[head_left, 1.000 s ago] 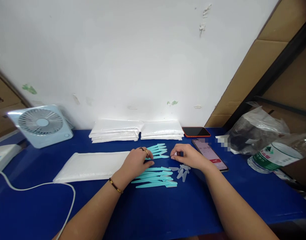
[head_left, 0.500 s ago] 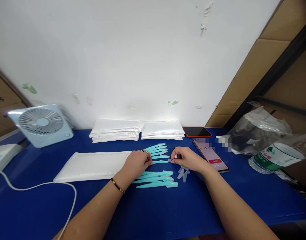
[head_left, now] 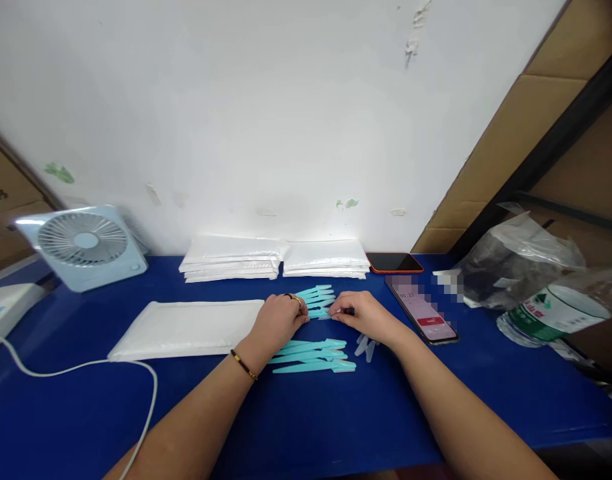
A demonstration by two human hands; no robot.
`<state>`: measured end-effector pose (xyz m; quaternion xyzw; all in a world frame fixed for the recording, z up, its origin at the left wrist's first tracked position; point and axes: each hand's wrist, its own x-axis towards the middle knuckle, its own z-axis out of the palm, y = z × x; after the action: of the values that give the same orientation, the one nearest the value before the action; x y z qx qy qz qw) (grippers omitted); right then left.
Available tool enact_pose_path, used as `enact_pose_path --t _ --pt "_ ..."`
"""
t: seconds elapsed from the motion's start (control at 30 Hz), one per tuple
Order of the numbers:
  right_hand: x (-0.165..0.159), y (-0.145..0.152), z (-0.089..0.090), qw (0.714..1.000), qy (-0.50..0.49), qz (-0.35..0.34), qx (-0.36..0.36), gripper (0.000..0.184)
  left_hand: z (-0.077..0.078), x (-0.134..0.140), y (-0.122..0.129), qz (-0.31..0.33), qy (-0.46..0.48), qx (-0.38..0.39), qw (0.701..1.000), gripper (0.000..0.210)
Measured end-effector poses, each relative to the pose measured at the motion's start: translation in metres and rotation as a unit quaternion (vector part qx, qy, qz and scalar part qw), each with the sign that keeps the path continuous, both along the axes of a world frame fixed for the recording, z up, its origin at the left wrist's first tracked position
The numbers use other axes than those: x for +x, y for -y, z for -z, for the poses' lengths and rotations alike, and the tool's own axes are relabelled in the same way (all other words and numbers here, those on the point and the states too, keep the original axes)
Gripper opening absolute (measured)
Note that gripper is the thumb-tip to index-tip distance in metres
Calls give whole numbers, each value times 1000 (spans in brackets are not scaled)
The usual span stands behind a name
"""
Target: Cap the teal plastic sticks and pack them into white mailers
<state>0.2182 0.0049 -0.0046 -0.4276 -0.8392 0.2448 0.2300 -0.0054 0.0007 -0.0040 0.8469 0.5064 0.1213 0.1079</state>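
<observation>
My left hand (head_left: 281, 321) is closed on the handle of a turquoise eyebrow razor (head_left: 317, 313), whose head points right. My right hand (head_left: 362, 312) pinches a small clear blade cap (head_left: 325, 317) at that razor's head; whether the cap sits over the blade I cannot tell. Just beyond the fingers lies a fanned group of razors (head_left: 317, 293). Nearer to me, several more razors (head_left: 313, 367) rest side by side, heads to the right. Below my right hand is a small pile of loose clear caps (head_left: 370, 349), partly hidden by it.
A white padded packet (head_left: 186, 330) lies left of my hands. Two stacks of white packets (head_left: 231, 257) stand against the wall. A small fan (head_left: 86, 247) and a white cable (head_left: 149, 400) are at left. Two phones (head_left: 426, 313), a bag (head_left: 521, 260) and a bottle (head_left: 541, 317) are at right.
My right hand has moved left with the cap to the razor's head. My left hand, still on the razor, has shifted slightly right and away from me.
</observation>
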Motion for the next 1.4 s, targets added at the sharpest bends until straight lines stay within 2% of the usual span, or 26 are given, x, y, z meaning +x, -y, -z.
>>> enact_pose_path --t 0.17,0.27,0.53,0.6,0.73,0.83,0.9,1.0,1.1,1.4 --pt "33 0 -16 998 4 60 -18 17 -4 -7 4 -18 54 5 998 23" --pt "41 1 -19 997 10 76 -21 19 -5 -9 5 -9 35 -1 999 21" --pt "-6 9 -8 997 57 -56 -11 13 2 -4 1 4 -17 2 1000 15" --pt "-7 9 -7 995 73 -62 -7 9 2 -5 0 2 -17 -3 1000 15" --pt "10 5 -6 995 96 -20 -21 6 2 -9 -1 -9 -4 -10 1000 15" --pt "25 1 -5 994 102 16 -31 7 2 -11 -2 -23 25 26 999 21" --pt "30 0 -5 993 106 32 -32 8 2 -10 -1 -13 27 47 998 17" --pt "31 -2 -4 994 101 36 -35 9 3 -8 0 5 0 55 998 14" --pt "31 -3 0 995 84 40 -42 9 6 -8 0 -11 -9 63 998 13" --pt "32 -9 4 994 56 57 -72 15 8 -7 -2 -41 18 24 999 14"
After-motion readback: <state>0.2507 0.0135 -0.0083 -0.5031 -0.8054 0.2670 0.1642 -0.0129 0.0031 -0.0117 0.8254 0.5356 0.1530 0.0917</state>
